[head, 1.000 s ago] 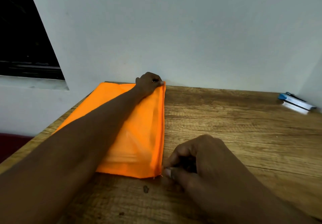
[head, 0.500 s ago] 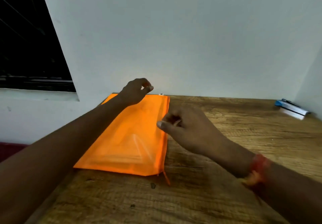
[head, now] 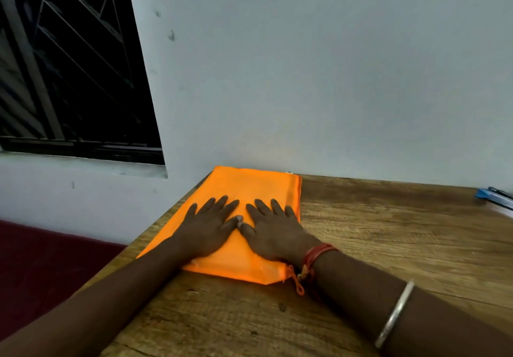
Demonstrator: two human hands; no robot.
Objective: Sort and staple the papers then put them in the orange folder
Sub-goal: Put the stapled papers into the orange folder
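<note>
The bright orange folder [head: 249, 187] lies flat on the wooden worktop [head: 388, 231], contents hidden; left hand [head: 206, 224] and right hand [head: 273, 227] rest spread flat on it.

The single head-worn view looks forward and down, close over the wooden table [head: 388, 245], facing the wall [head: 305, 79].

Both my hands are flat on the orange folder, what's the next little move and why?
Probably lift both hands away. The left hand and right hand lie flat, fingers spread, on the orange folder, and no loose papers show on the table, so the job looks done.
</note>
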